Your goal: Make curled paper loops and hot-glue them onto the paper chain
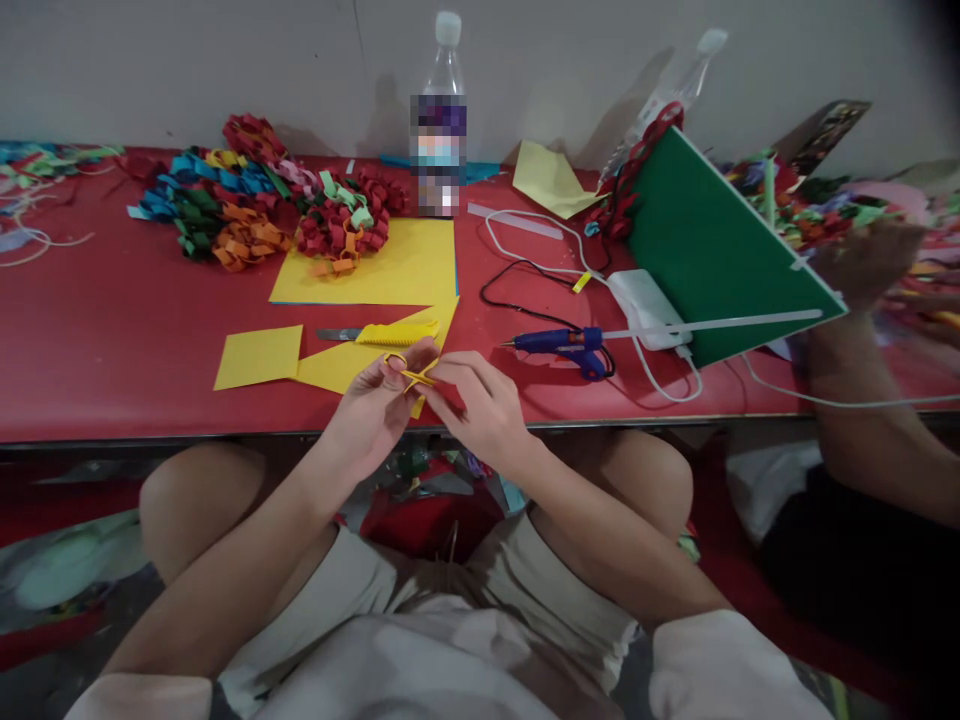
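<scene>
Here the red table [112,340] fills the whole middle band of the frame, with a green board [712,250] tilted up at the right, steadied by another person's hand [862,262] at the right edge. A large yellow sheet [390,265] lies at centre, curled paper coils [255,200] heaped above it toward the upper left, and a plastic bottle [441,110] stands at top centre. A blue glue gun [566,345] lies right of centre, a yellow utility knife [394,332] just above the hands. At lower centre, over the table's near edge, the left hand [371,405] and right hand [480,405] meet, both pinching a narrow yellow paper strip [411,377] between their fingertips.
</scene>
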`<state>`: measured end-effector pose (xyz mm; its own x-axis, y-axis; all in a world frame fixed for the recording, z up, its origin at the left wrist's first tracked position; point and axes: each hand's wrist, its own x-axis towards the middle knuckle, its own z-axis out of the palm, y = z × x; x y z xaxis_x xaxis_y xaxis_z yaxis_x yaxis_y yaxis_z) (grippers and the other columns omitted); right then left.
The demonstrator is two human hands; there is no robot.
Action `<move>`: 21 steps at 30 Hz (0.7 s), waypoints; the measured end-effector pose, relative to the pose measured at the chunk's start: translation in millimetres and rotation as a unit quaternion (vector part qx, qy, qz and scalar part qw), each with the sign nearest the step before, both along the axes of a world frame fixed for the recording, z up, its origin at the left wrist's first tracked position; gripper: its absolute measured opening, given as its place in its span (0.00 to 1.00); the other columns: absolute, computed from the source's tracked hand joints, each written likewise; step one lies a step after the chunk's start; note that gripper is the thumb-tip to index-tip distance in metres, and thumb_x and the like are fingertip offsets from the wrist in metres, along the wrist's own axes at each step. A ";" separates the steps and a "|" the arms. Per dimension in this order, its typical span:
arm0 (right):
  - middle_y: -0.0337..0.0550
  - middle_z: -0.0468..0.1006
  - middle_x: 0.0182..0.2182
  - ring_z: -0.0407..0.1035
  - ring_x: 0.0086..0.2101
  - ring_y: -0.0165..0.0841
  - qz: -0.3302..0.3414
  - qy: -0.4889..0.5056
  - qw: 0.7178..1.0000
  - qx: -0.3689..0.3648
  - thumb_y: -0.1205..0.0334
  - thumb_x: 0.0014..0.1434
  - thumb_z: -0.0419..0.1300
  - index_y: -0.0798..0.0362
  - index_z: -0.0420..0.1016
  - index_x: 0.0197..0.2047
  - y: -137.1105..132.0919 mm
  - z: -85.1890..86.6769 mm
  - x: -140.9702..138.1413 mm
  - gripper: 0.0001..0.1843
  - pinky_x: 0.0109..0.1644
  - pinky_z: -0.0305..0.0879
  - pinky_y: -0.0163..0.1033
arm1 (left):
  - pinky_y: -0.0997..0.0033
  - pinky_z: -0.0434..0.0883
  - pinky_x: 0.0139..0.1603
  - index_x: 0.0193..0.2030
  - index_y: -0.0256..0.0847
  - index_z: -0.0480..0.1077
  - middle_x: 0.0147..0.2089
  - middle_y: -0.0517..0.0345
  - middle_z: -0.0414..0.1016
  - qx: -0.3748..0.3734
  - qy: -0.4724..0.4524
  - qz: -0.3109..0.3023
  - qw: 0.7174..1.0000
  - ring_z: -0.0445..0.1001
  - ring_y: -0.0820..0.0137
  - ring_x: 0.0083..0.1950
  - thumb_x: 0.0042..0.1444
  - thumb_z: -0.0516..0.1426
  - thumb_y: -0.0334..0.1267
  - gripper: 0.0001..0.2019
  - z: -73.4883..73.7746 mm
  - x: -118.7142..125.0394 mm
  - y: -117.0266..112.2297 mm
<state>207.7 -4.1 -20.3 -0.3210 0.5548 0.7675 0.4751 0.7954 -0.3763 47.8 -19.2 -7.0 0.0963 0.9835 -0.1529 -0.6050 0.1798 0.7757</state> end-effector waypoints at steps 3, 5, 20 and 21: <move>0.46 0.80 0.38 0.76 0.38 0.32 0.002 0.026 1.000 -0.008 0.70 0.67 0.58 0.51 0.73 0.44 5.5 2.4 5.3 0.05 0.42 0.73 0.37 | 0.74 0.73 0.54 0.30 0.43 0.76 0.50 0.62 0.81 -0.021 -0.047 -0.037 0.998 0.77 0.73 0.52 0.52 0.71 0.39 0.09 -3.4 -1.6 0.0; 0.44 0.79 0.36 0.75 0.37 0.31 -0.005 0.045 0.999 -0.023 0.73 0.67 0.55 0.51 0.74 0.41 9.4 4.0 11.3 0.09 0.40 0.72 0.35 | 0.74 0.74 0.52 0.32 0.41 0.78 0.46 0.60 0.81 -0.026 -0.025 -0.098 0.995 0.77 0.73 0.48 0.53 0.70 0.41 0.09 -4.9 -4.3 -0.1; 0.40 0.78 0.29 0.69 0.27 0.29 -0.161 0.022 0.980 -0.117 0.61 0.67 0.58 0.52 0.73 0.41 21.3 8.6 24.7 0.05 0.34 0.64 0.35 | 0.68 0.73 0.46 0.59 0.50 0.72 0.56 0.51 0.73 0.288 0.488 0.132 0.813 0.74 0.67 0.48 0.64 0.59 0.43 0.17 6.4 -62.3 45.2; 0.40 0.78 0.29 0.69 0.26 0.29 -0.178 0.018 0.977 -0.116 0.61 0.67 0.58 0.53 0.74 0.41 24.8 7.3 23.2 0.06 0.34 0.64 0.35 | 0.63 0.72 0.52 0.57 0.47 0.74 0.54 0.50 0.73 0.313 0.560 0.135 0.755 0.73 0.64 0.51 0.64 0.59 0.43 0.15 5.1 -60.9 46.0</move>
